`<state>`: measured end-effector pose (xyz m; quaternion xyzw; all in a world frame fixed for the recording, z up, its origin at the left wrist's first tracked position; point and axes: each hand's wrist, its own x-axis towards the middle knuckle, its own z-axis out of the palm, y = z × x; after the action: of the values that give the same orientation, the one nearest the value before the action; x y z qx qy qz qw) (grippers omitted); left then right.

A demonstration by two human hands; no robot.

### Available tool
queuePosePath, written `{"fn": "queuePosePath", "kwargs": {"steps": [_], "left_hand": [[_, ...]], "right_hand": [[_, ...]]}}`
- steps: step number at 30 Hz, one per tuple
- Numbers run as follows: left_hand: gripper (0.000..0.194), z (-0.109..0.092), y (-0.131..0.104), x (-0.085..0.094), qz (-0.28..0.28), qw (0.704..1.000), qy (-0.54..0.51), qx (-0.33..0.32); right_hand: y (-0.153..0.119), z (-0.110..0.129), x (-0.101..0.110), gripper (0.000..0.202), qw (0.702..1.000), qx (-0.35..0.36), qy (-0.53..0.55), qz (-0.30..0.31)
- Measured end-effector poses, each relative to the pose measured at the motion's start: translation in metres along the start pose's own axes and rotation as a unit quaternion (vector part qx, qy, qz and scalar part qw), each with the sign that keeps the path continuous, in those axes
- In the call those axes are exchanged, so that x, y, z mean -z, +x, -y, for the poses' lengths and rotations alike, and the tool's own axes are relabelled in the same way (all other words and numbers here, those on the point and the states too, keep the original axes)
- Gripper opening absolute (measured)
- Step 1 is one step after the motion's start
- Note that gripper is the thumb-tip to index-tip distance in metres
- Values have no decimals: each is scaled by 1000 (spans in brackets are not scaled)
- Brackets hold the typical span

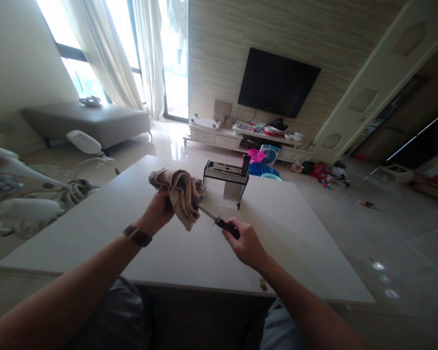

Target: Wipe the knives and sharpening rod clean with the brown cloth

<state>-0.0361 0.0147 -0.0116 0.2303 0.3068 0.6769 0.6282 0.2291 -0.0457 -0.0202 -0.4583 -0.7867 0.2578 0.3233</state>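
My left hand (159,210) grips a bunched beige cloth (180,192) above the white table (95,218). The cloth is wrapped around the blade of a knife (219,221), whose tip is hidden inside it. My right hand (245,243) holds the knife's black handle, with the blade pointing up and left into the cloth. A metal knife block (226,177) stands on the table just behind the cloth, with one black-handled knife (245,164) upright in its right end.
A grey sofa (91,121) sits at the far left by curtained windows. A wall TV (275,82) hangs over a low white cabinet (219,138) with clutter. Coloured plastic baskets (261,163) and toys lie on the glossy floor beyond the table.
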Motion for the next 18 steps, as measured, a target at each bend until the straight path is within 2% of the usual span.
{"fn": "queuePosePath", "kwargs": {"steps": [11,18], "left_hand": [[27,3,1,2,-30,999,-22,9],[26,4,0,0,-26,999,-15,14]], "right_hand": [[1,-1,0,7,1000,-6,1,5],[0,0,0,8,1000,-2,-3,4]]}}
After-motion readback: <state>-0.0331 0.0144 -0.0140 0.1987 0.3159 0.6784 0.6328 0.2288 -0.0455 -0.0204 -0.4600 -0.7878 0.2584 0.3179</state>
